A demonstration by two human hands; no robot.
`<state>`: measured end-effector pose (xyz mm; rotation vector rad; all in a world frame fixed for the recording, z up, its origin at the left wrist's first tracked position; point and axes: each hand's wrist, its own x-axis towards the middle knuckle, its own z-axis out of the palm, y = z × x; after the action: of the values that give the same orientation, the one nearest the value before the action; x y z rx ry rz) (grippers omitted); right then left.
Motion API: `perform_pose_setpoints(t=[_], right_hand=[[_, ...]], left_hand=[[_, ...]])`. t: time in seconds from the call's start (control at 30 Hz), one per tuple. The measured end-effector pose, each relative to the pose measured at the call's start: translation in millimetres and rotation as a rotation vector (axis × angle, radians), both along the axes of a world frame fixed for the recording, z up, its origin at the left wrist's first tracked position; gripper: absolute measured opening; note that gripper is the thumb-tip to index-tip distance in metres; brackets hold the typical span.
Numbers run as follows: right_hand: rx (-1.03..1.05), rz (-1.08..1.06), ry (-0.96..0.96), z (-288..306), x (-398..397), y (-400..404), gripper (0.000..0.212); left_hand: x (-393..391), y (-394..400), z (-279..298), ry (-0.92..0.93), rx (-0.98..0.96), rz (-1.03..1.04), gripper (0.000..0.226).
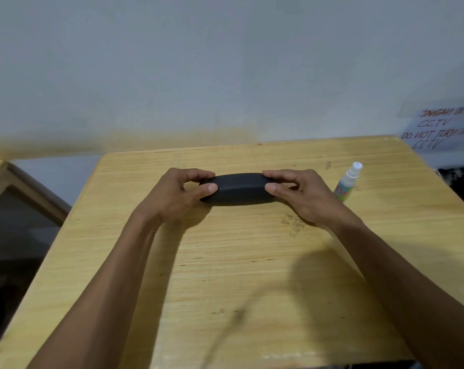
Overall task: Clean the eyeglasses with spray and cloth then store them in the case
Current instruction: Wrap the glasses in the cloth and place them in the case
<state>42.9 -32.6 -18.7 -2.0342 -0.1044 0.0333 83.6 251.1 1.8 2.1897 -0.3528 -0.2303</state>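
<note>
A black oblong eyeglasses case (239, 189) lies closed on the wooden table (225, 262), towards its far side. My left hand (177, 194) grips the case's left end, thumb in front and fingers over the top. My right hand (300, 193) grips the right end the same way. A small spray bottle (348, 181) with a white nozzle and a colourful label stands upright just right of my right hand. No eyeglasses or cloth are visible.
A white wall runs behind the table. A taped paper sign (444, 129) with handwriting hangs at the right. A wooden frame with a dark panel (20, 198) stands to the left of the table. Pen marks are scribbled on the tabletop.
</note>
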Motion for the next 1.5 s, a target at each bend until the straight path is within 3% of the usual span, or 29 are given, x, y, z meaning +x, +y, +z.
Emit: perform_pose_setpoints(t=[0.47, 0.63, 1.0, 1.5], right_hand=[[-0.126, 0.032, -0.123, -12.6, -13.0, -3.0, 0.048], [-0.133, 0.027, -0.146, -16.2, -15.2, -1.0, 0.056], [-0.186, -0.011, -0.205, -20.6, -14.0, 1.6, 0.054], [-0.153, -0.124, -0.215, -9.5, 79.3, 10.9, 0.048]], left_hand=[[-31.5, -8.3, -10.3, -0.179, 0.058, 0.052, 0.048], [-50.1, -19.3, -14.0, -0.218, -0.071, 0.104, 0.051], [-51.7, -22.8, -20.3, -0.309, -0.042, 0.148, 0.055], [45.2, -31.3, -4.1, -0.301, -0.101, 0.203, 0.043]])
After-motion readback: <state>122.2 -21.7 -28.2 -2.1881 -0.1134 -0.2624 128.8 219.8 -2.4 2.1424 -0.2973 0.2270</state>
